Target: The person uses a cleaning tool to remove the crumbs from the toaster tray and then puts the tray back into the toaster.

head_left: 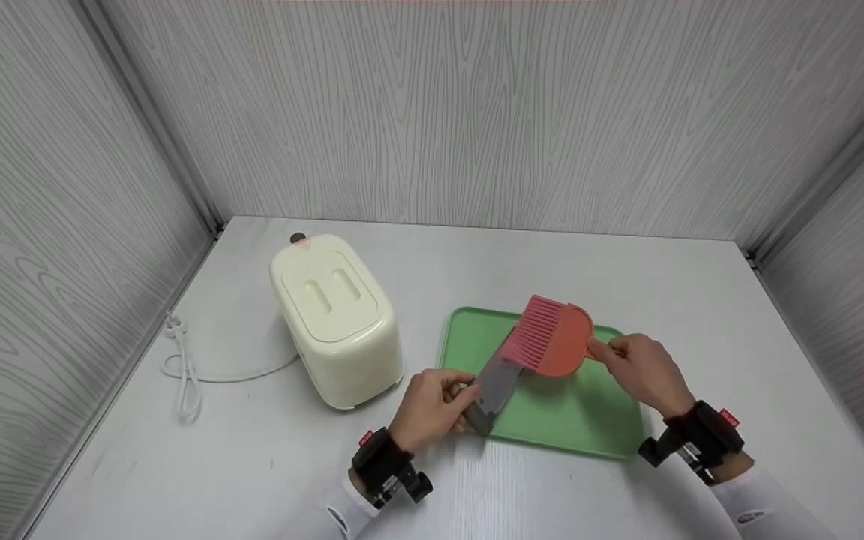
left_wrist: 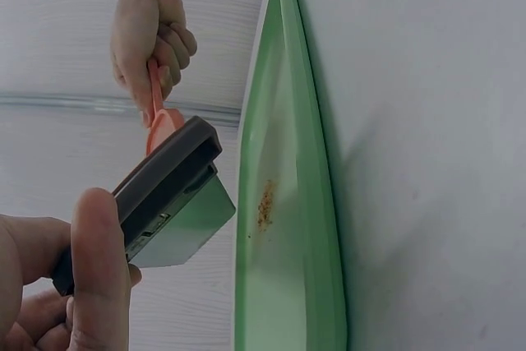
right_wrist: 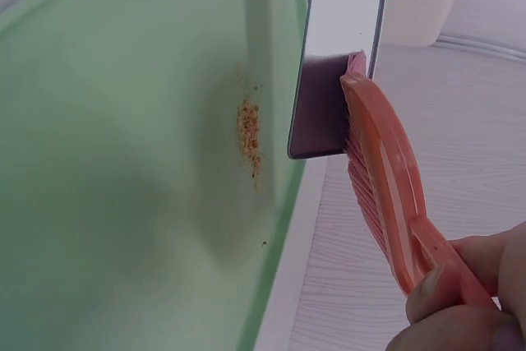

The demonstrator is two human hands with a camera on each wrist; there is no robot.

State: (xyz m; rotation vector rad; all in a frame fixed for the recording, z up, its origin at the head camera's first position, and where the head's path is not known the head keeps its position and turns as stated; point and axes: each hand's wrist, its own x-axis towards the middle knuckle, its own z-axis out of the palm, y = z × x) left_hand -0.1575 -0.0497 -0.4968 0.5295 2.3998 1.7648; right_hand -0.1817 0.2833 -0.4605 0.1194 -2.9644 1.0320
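A: What could go wrong here?

B: The gray plate (head_left: pixel 497 382) might twist. The left hand (head_left: pixel 432 405), at bottom centre of the head view, pinches only its dark end (head_left: pixel 480 421) between thumb and fingers, so a hard stroke at the far end could swing it.

A: And the brush (head_left: pixel 568 341)?

B: The right hand (head_left: pixel 643 371), right of centre, has its thin handle pinched between thumb and curled fingers. Its bristles appear to meet the plate's face. Springy as they look, they could flick bits over the rim of the green tray (head_left: pixel 574 449).

A: Where are the crumbs (right_wrist: pixel 248 131)?

B: In a small heap on the green tray, just left of centre in the right wrist view, with a dark speck below. The plate hangs tilted above the tray; because its dark end reaches past the near rim, anything sliding that way would probably land on the white table (head_left: pixel 214 465).

A: The materials?

B: The plate is thin, flat and glossy, perhaps metal. The brush has a rounded orange body, plastic-looking, with pink bristles in ridged clumps. The tray is smooth, shallow and round-cornered. Left of centre stands a glossy cream toaster (head_left: pixel 353 330), boxy with softened edges, well clear of the brush.
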